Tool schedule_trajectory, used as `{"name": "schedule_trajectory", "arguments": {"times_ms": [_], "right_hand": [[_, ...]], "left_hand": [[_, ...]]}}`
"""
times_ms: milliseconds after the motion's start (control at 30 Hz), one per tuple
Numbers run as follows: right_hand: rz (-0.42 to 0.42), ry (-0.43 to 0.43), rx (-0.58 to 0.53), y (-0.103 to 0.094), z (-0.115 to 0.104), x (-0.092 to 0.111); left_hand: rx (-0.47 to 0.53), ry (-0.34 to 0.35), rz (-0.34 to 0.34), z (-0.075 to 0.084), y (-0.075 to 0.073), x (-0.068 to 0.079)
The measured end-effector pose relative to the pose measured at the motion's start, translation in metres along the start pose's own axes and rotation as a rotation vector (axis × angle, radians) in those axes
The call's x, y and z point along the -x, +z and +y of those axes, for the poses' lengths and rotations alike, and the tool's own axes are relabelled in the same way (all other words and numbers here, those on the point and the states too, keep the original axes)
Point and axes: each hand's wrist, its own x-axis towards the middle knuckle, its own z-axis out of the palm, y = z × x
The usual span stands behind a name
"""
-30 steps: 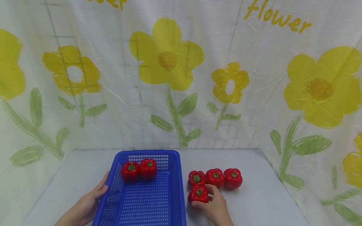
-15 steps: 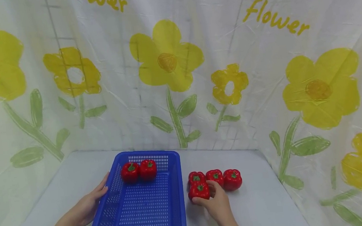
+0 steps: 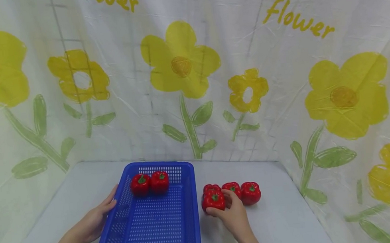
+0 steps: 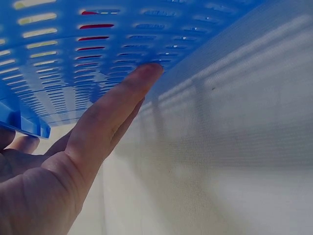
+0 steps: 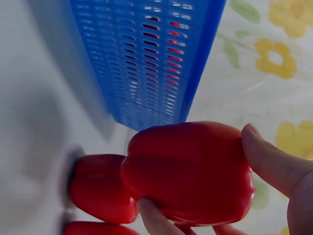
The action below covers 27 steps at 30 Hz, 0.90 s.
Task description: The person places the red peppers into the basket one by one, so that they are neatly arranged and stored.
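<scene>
On the table stands a blue plastic basket (image 3: 153, 226) with slotted walls, and two red bell peppers (image 3: 160, 182) lie at its far end. My left hand (image 3: 96, 221) holds the basket's left side; in the left wrist view, fingers (image 4: 115, 107) lie along the slotted outer wall. Right of the basket, my right hand (image 3: 232, 215) grips a red bell pepper (image 3: 213, 200) between thumb and fingers. The right wrist view shows this pepper (image 5: 190, 171) raised above the others. Behind it in the head view, another pepper (image 3: 211, 187) is partly hidden.
Two more peppers (image 3: 251, 193) sit in a row beyond my right hand. The basket's right wall (image 3: 191, 218) rises between that hand and the basket's inside. A curtain (image 3: 210, 131) printed with yellow flowers hangs behind the white table (image 3: 282, 223).
My right hand has raised the bell pepper off the table and moved it slightly away from me, so it now covers most of the pepper behind. The left hand and basket stay put.
</scene>
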Motion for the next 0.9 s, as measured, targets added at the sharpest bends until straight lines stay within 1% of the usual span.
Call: {"name": "schedule_trajectory", "arguments": {"times_ms": [200, 433, 567, 700, 900], "right_hand": [[0.005, -0.02, 0.006, -0.002, -0.01, -0.001], [0.015, -0.034, 0.034, 0.001, -0.019, -0.003], [0.012, -0.052, 0.041, 0.002, -0.022, -0.004], [-0.001, -0.056, 0.031, 0.004, -0.024, -0.004], [0.007, -0.08, 0.02, 0.007, -0.03, -0.005]], "left_hand": [[0.02, -0.005, 0.0, 0.0, 0.002, 0.0], [0.0, -0.017, 0.036, 0.001, 0.0, -0.001], [0.009, -0.018, 0.024, 0.0, 0.0, 0.0], [0.013, -0.017, -0.001, -0.001, 0.0, 0.001], [0.006, -0.013, -0.009, 0.001, 0.0, 0.002]]}}
